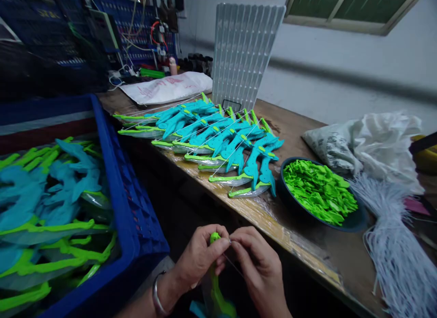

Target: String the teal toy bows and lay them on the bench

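Left hand point(201, 256) grips green toy bow point(215, 281), lower part cut off by frame; right hand point(256, 261) pinches thin string point(235, 265), barely visible, w/ fingertips

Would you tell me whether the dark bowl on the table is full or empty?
Full: the dark bowl holds a heap of small green plastic pieces mounded to about its rim.
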A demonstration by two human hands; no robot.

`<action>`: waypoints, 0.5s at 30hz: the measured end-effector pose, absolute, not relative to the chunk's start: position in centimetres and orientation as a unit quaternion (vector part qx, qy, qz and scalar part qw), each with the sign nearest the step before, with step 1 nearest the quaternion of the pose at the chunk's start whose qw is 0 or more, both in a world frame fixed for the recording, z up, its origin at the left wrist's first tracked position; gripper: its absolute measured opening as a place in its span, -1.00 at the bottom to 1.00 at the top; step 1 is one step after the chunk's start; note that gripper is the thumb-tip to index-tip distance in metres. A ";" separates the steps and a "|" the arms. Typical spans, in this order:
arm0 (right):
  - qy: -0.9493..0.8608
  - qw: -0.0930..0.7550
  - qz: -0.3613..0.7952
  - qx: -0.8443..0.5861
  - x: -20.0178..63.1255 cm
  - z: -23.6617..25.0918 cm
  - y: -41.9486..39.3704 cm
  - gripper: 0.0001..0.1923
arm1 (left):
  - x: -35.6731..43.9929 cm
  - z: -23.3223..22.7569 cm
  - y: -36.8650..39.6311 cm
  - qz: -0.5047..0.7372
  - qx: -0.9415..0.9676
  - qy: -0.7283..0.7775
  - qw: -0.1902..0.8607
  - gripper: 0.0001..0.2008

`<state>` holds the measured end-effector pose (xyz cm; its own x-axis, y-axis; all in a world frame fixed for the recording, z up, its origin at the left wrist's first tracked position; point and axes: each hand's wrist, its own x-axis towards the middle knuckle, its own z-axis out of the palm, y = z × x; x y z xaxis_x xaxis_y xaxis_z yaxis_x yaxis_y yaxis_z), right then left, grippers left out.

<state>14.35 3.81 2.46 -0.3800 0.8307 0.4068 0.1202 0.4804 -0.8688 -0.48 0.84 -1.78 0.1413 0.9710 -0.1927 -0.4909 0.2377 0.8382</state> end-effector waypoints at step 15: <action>-0.747 0.485 0.282 -0.356 14.3 2.0 1.6 -0.76 | -0.9 -1.2 0.4 0.535 0.271 0.362 0.714 -0.74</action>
<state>14.33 1.63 1.98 -0.2756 0.8060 0.5238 0.2589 0.5870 -0.7671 -0.93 0.39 -1.18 0.1657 0.9600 -0.2256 -0.5677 0.2799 0.7742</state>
